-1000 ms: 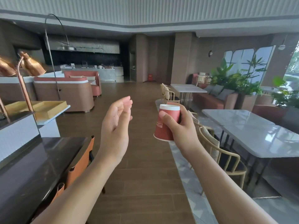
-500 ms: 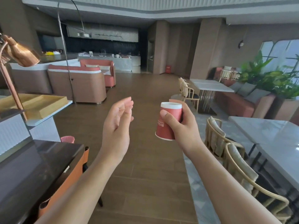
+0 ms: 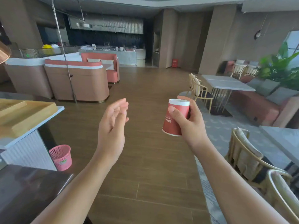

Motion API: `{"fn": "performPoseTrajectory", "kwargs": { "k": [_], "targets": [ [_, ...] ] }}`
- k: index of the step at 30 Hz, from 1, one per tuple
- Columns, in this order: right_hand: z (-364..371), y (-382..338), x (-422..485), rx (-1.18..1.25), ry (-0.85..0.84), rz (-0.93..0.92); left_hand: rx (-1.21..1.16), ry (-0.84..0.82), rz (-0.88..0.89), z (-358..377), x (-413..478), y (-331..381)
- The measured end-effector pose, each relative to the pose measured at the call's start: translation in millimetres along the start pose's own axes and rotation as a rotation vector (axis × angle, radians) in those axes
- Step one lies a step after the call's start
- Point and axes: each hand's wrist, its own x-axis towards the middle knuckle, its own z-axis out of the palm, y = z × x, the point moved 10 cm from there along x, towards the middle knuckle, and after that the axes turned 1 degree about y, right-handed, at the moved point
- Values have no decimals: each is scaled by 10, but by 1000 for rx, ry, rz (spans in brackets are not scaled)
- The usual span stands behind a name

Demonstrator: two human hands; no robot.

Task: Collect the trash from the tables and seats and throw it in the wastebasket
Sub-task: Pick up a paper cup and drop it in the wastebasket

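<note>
over the floor, right hand (image 3: 191, 125) grips a red cup (image 3: 175, 118); left hand (image 3: 111, 126) loose; cup print unreadable.

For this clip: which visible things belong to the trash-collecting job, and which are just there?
Job: red paper cup with white rim, held by the right hand; pink plastic mesh wastebasket on the floor.
Just there: light wooden tray; white marble-top table; woven cane chair; green leafy plant.

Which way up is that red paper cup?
Upside down, slightly tilted: the red paper cup in the right hand has its rolled rim lowest.
</note>
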Motion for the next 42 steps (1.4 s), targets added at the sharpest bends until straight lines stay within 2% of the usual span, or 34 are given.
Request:
{"fn": "performPoseTrajectory", "kwargs": {
  "k": [14,25,33,42],
  "targets": [
    [932,1769,2894,42,-107,32,84,66,-32,101,2446,-2139],
    [2034,2913,5416,119,-337,54,171,203,-29,285,4446,-3601],
    [3207,3683,6642,138,-491,77,261,303,-21,-266,5640,-4519],
    [5069,4430,7996,195,-588,79,336,407,-1,-1455,7266,-5497]
  ]
}}
